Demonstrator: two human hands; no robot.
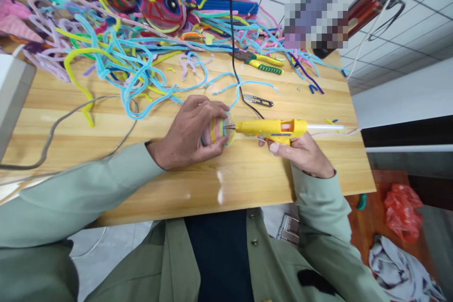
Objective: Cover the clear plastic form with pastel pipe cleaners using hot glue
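My left hand is closed round a small rounded piece wrapped in pipe cleaners, banded in pink, yellow and blue. A loose blue strand trails from its top. My right hand grips a yellow hot glue gun by its handle, fingers round the trigger. The gun's metal nozzle points left and meets, or nearly meets, the right side of the wrapped piece. A clear glue stick pokes out of the gun's back end. Just above the gun lies a pair of thread snips.
Tangled blue pipe cleaners cover the table's back left. Behind them stand colourful pipe-cleaner figures. Green-handled pliers lie at the back. A black cord crosses down to the gun. A grey cable runs at left.
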